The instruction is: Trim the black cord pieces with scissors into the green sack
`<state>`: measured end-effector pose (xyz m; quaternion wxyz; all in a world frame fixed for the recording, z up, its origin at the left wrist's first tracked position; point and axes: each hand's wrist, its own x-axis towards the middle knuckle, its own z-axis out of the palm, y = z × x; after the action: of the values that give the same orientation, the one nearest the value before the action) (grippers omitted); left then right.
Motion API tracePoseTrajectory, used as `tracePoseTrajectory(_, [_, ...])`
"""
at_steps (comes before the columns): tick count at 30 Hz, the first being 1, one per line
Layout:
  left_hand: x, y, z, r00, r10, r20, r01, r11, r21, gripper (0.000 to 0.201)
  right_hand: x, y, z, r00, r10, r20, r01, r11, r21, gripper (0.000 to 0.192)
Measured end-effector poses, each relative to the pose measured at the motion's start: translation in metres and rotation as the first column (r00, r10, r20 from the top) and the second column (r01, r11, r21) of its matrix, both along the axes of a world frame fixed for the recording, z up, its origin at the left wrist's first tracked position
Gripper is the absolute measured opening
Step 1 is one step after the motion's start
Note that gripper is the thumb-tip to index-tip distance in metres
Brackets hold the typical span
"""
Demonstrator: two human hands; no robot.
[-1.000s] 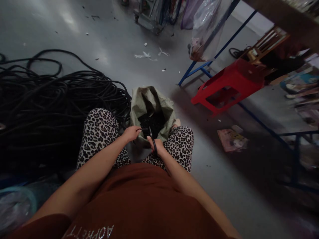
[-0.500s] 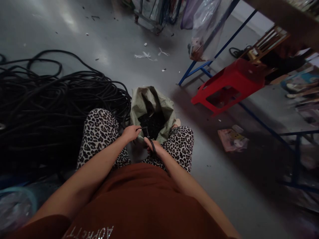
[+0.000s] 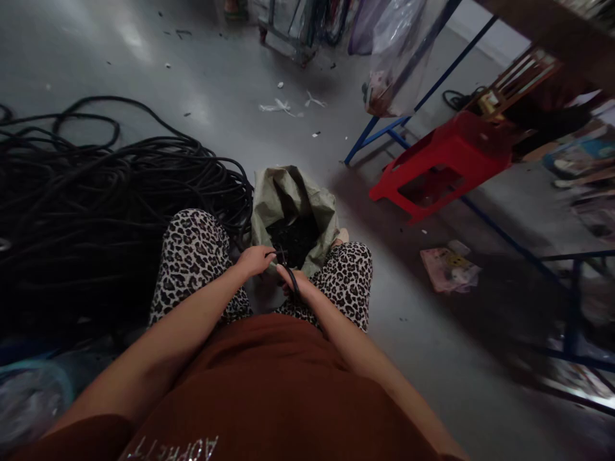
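Note:
I sit with an open green woven sack between my knees; dark cut pieces lie inside it. My left hand pinches a thin black cable at the sack's near rim. My right hand grips black-handled scissors, their tip pointing up toward the cable end beside my left fingers. The two hands are a few centimetres apart above my lap. Whether the blades are touching the cable is too dark to tell.
A big heap of black cable covers the floor on my left. A red plastic stool lies tipped at the right by a blue metal frame. A pink packet and paper scraps lie on the grey floor.
The scissors have dropped slightly and my right hand has closed in toward my left hand. The left hand keeps its hold on the cable at the sack's rim.

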<state>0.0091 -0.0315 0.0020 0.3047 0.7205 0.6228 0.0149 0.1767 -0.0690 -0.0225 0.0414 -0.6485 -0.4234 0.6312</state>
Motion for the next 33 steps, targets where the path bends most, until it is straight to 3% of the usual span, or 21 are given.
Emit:
tracePoseTrajectory(7, [0.001, -0.001, 0.003, 1.000, -0.025, 0.006, 0.026, 0.998, -0.058, 0.035, 0.000, 0.001, 0.008, 0.999, 0.044, 0.024, -0.044, 0.999, 0.024, 0.063])
tracePoseTrajectory(15, [0.001, 0.000, 0.004, 0.998, -0.031, 0.056, 0.036, 0.995, -0.091, 0.040, -0.001, -0.001, 0.002, 0.996, 0.039, 0.077, -0.043, 0.998, 0.051, 0.069])
tracePoseTrajectory(22, [0.000, 0.002, 0.001, 0.997, -0.020, 0.075, 0.029, 0.993, -0.116, 0.041, -0.001, 0.000, 0.016, 0.975, 0.125, 0.181, -0.148, 0.982, 0.115, 0.073])
tracePoseTrajectory(28, [-0.001, 0.001, -0.002, 0.997, -0.031, 0.067, 0.037, 0.995, -0.091, 0.041, -0.001, -0.001, 0.018, 0.972, 0.135, 0.195, -0.159, 0.980, 0.116, 0.073])
tracePoseTrajectory(33, [-0.005, 0.001, -0.003, 0.999, -0.043, 0.016, 0.042, 0.999, 0.029, 0.044, 0.002, 0.001, 0.014, 0.969, 0.133, 0.210, -0.169, 0.971, 0.166, 0.071])
